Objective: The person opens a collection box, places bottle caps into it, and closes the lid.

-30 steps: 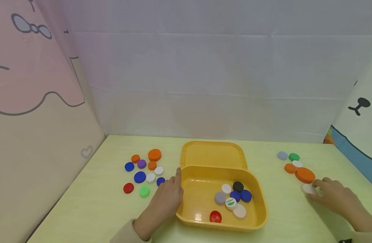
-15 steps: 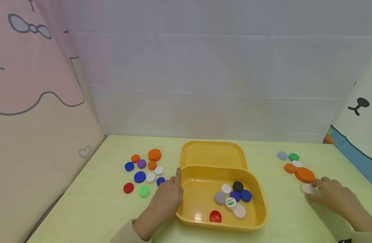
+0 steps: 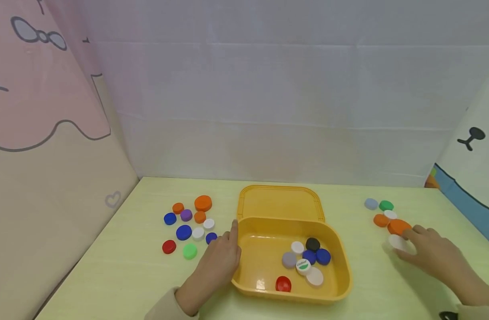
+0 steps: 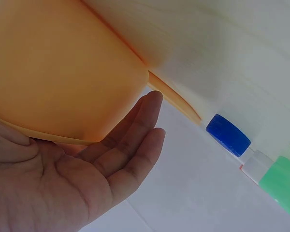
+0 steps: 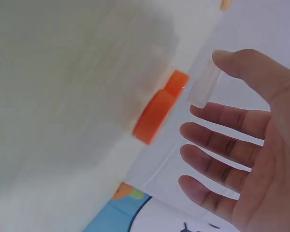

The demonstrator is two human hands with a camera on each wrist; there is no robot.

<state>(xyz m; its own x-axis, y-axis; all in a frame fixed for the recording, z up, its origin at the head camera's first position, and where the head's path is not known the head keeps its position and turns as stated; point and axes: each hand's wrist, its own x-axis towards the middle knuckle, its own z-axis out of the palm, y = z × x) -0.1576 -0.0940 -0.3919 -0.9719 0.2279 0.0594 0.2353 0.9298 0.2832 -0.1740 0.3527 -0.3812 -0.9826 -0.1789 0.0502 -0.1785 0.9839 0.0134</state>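
A yellow plastic box [image 3: 264,295] holds several bottle caps, among them a red cap [image 3: 283,284] and a black cap [image 3: 312,244]. My left hand [image 3: 216,262] rests against the box's left rim, its index finger straight along the edge. In the left wrist view, the other fingers [image 4: 135,154] lie loosely outside the box wall, and the thumb is hidden. At the right, my right hand [image 3: 434,255] pinches a white bottle cap [image 5: 205,87] between thumb and index finger. The remaining fingers are spread apart. Close beyond it lies a large orange cap [image 3: 398,227].
Behind the box lies a yellow lid [image 3: 282,202]. Several caps are scattered on the left of the table, including a light green cap [image 3: 190,251] and a large blue cap [image 3: 184,232]. A small right-hand group includes a green cap [image 3: 386,205]. Fabric walls [image 3: 268,111] surround the table.
My right hand has shifted slightly left with the white cap, and its fingers now cover part of the large orange cap. The left hand and box have stayed still.
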